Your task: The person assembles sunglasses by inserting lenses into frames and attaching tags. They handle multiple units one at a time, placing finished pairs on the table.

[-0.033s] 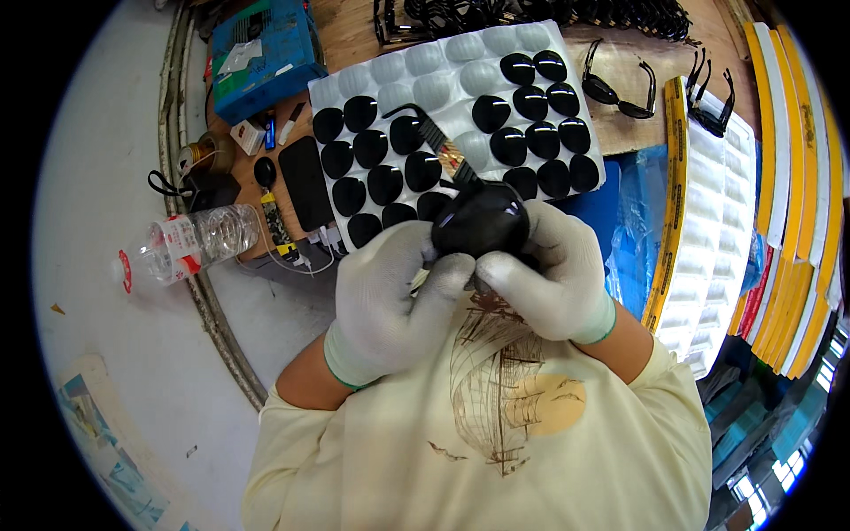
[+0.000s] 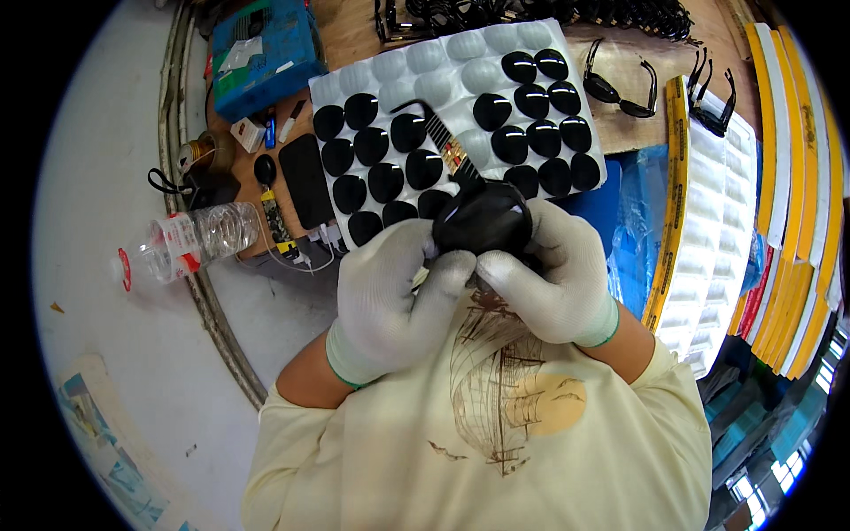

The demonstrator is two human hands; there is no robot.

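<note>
At the centre of the frame, held sunglasses (image 2: 482, 221): between two gloved hands, overlapping the lower part of the lens tray in view; whether they touch it cannot be told.
Tray edges: the white lens tray (image 2: 456, 73) spans the upper middle; its left edge runs just beside a flat black slab (image 2: 304, 181), and its lower edge is partly covered by the hands.
Room to move: wooden tabletop (image 2: 620, 133) shows to the right of the lens tray; blue plastic (image 2: 637, 212) fills the gap between the right hand and the slotted white tray (image 2: 708, 248) at middle right; a clear bottle (image 2: 226, 230) lies at middle left, well apart from the left hand.
Sunglasses' look: rounded, glossy black front with pale reflections; one visible black temple (image 2: 447, 146) slants to the upper left, banded gold and red, hooked at its tip.
Left hand (image 2: 385, 292): thumb and fingers pinch the left side of the front.
Right hand (image 2: 562, 274): pinches the right side, its thumb tip close to the other.
Dark lenses (image 2: 386, 181): twenty-two visible in the lens tray.
Loose sunglasses (image 2: 620, 97): two, upper right.
Black frames (image 2: 540, 12): heaped along the top edge, too tangled to count.
Blue box (image 2: 283, 66): one, upper left.
</note>
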